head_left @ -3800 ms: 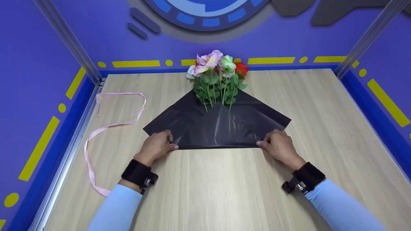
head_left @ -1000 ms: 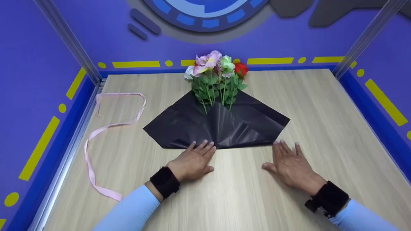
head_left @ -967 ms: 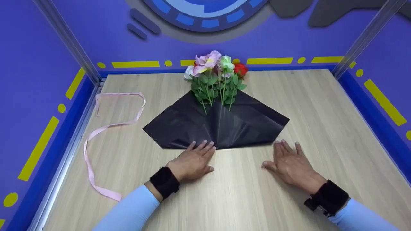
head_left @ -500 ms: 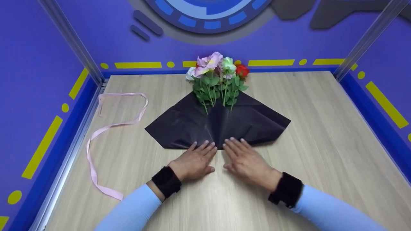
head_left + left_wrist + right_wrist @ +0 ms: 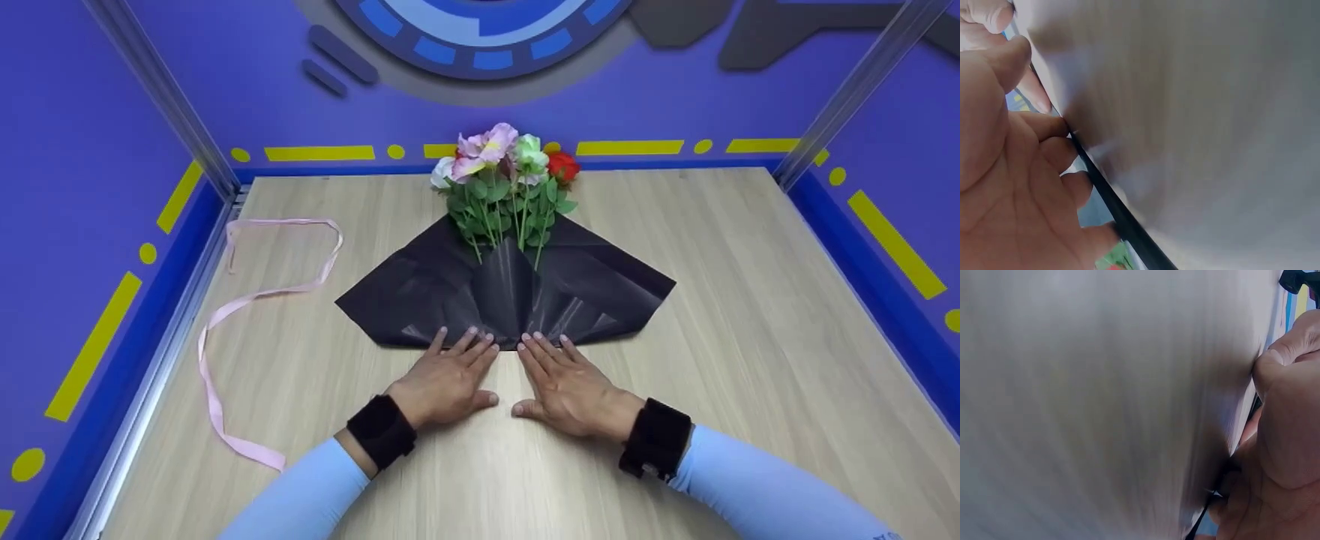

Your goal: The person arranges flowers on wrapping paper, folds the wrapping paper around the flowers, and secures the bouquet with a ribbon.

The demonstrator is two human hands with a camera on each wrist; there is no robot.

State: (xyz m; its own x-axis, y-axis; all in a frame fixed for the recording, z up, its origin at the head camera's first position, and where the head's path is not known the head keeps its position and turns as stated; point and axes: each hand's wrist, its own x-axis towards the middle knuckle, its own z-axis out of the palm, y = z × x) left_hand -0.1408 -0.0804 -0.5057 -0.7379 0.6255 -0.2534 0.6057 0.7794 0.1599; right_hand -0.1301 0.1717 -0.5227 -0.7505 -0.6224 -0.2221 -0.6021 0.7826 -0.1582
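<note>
A sheet of black wrapping paper [image 5: 600, 277] lies folded on the table, its front edge straight and its side corners pointing outward. On it rests a bunch of flowers [image 5: 491, 150] in pink, pale green, white and red, with green leaves; the lower stem ends are tucked behind the paper's raised middle flap [image 5: 504, 289]. My left hand [image 5: 442, 382] lies palm down with straight fingertips on the paper's front edge, left of centre. Beside it my right hand [image 5: 574, 386] presses the same edge just right of centre, fingers straight. Both wrist views show fingertips at the dark paper edge [image 5: 1123, 216].
A long pink ribbon [image 5: 214, 382] curves loosely over the left side of the wooden table [image 5: 750, 360]. Blue-purple panels [image 5: 637, 97] with yellow marks stand behind and at both sides. Metal posts [image 5: 847, 97] rise at the back corners.
Earlier both hands pinched the paper's front corners. They then flattened, the left moving in to the middle first. The right hand has since slid left along the edge to beside it.
</note>
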